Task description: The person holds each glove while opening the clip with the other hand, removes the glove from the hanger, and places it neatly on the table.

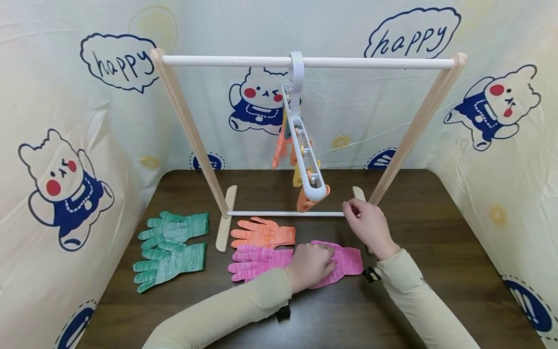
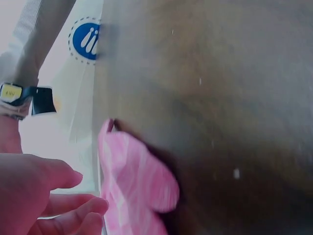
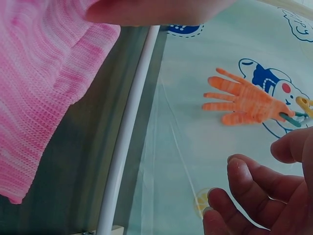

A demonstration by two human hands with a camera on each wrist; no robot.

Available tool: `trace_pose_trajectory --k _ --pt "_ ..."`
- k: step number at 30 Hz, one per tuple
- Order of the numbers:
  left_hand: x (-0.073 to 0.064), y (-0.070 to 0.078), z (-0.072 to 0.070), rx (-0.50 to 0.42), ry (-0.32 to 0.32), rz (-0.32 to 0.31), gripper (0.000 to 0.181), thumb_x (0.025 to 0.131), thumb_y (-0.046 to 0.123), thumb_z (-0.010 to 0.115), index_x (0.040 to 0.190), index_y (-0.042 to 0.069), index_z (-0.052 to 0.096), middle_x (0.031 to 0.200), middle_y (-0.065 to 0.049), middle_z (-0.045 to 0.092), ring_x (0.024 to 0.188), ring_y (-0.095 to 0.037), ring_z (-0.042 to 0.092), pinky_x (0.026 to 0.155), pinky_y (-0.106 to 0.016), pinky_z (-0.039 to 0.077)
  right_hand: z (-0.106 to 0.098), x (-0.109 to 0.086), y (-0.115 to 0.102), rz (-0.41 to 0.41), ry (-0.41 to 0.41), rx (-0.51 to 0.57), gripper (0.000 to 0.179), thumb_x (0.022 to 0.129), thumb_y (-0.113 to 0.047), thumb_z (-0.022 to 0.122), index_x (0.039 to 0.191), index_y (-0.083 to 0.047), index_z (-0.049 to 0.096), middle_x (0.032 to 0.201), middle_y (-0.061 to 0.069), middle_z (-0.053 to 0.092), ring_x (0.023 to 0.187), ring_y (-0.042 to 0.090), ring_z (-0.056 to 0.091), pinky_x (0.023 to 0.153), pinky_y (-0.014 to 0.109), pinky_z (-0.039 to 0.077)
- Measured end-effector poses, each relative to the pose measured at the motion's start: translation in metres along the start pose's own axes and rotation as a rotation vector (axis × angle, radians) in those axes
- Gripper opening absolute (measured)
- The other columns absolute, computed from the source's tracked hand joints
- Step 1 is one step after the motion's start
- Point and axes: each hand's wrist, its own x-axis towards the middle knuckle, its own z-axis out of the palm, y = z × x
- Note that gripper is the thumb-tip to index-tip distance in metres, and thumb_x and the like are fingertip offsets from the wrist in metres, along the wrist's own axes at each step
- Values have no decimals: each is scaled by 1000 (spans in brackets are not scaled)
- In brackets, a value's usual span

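Observation:
My left hand (image 1: 310, 264) is over a pink glove (image 1: 350, 261) lying flat on the table, its fingers loosely bent at the fabric. In the left wrist view, the fingertips are right at the edge of that glove (image 2: 132, 181), with nothing pinched between thumb and fingers. A second pink glove (image 1: 250, 259) lies to the left, partly covered by the left hand. My right hand (image 1: 368, 225) hovers by the stand's lower right corner with loosely curled fingers, holding nothing. In the right wrist view, an orange glove (image 3: 244, 102) hangs from a clip beyond the right hand's fingers.
A clip hanger (image 1: 305, 150) with coloured clips hooks over the white top bar (image 1: 231, 61) of a wooden stand. Another orange glove (image 1: 266, 233) and two green gloves (image 1: 174, 264) lie on the dark table (image 1: 436, 291). A printed cloth surrounds the table's sides and back.

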Motion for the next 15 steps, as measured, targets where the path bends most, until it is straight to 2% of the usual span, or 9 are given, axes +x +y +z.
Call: trace_pose_trajectory --k 3,6,9,12,14,15 --pt "0 -8 -3 -39 39 -18 27 98 30 70 75 18 64 59 6 52 48 -5 47 42 -21 36 0 2 -1 -13 8 -2 28 104 -29 59 95 -8 75 75 4 65 68 22 58 64 38 47" --pt "0 -14 -7 -12 59 -41 24 98 30 71 77 17 66 61 5 54 48 -6 50 42 -19 35 -1 4 -2 -23 16 -4 28 104 -29 60 95 -7 75 75 5 65 67 22 57 63 38 46" --pt "0 -20 -14 13 33 -80 24 99 32 69 81 17 67 61 5 53 48 -7 50 41 -19 34 -2 6 -4 -32 19 -5 28 105 -28 59 96 -7 75 74 5 65 65 21 55 61 37 46" --pt "1 -28 -20 -10 0 -130 23 100 32 67 84 17 66 63 6 52 49 -6 48 43 -20 34 -2 8 -7 -46 23 -4 28 105 -27 59 96 -7 76 72 4 64 63 21 53 60 37 45" --pt "1 -34 -24 -33 10 -155 21 101 32 68 87 16 68 67 5 55 52 -6 49 44 -21 36 -2 10 -9 -62 31 -4 28 105 -26 59 95 -7 75 70 3 62 62 20 52 59 36 44" --pt "1 -38 -25 -36 37 -156 20 100 32 68 88 16 69 69 4 58 53 -6 50 45 -21 37 -2 12 -10 -69 35 -3 28 105 -26 59 95 -7 75 70 3 61 61 19 51 59 36 43"
